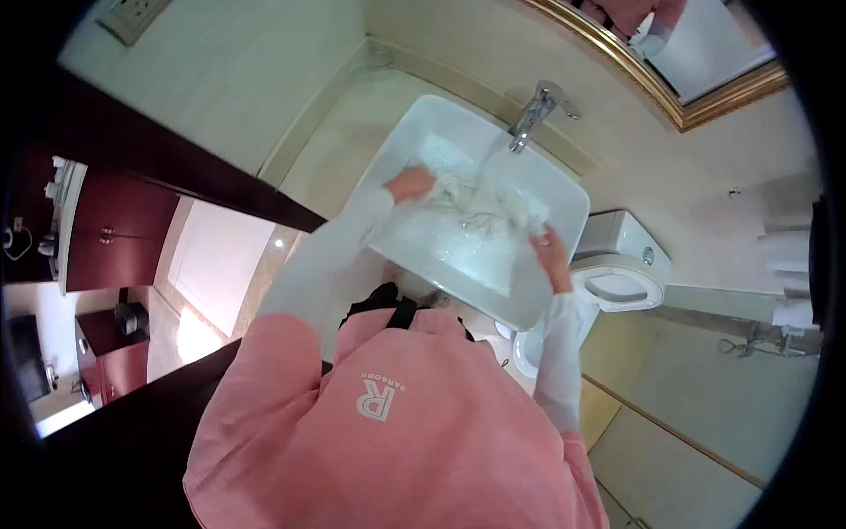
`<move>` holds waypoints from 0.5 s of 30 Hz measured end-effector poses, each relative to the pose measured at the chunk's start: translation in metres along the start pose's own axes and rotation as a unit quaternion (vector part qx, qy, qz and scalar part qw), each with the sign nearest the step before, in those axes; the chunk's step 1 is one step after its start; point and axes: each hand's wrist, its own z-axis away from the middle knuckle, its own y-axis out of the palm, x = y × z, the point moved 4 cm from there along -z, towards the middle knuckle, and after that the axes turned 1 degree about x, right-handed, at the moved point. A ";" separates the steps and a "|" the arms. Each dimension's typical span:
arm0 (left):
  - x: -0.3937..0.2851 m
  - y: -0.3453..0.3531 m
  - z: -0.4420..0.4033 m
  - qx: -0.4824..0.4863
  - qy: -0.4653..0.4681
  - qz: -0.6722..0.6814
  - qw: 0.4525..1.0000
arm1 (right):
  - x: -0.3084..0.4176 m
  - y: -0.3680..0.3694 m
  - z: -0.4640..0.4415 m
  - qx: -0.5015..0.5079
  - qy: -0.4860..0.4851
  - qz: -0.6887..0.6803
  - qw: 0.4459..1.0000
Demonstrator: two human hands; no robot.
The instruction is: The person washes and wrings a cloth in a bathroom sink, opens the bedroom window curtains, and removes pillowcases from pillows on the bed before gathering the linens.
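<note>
From here I see one left hand (411,185) at ten o'clock, fingers blurred (can't tell their grip); one crumpled whitish cloth (480,207) centred in one glossy basin (577,198); one chrome faucet (531,119), one o'clock; one right hand (551,254), four o'clock, fingers bent, grip unclear.

Pink top, white sleeves
White letters, a large "R" among them, mark the pink top (397,441); white sleeves (326,260) reach the wrists.
</note>
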 end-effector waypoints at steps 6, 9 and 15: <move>-0.126 -0.058 0.036 -0.115 0.005 0.378 0.919 | 0.117 0.023 0.058 0.085 0.060 -0.287 0.952; -0.207 -0.081 0.067 -0.100 0.150 0.398 0.899 | 0.156 -0.012 0.046 -0.016 -0.046 -0.326 0.944; -0.190 -0.109 0.120 -0.342 0.217 0.288 0.868 | 0.194 -0.103 0.029 -0.137 -0.048 -0.458 0.877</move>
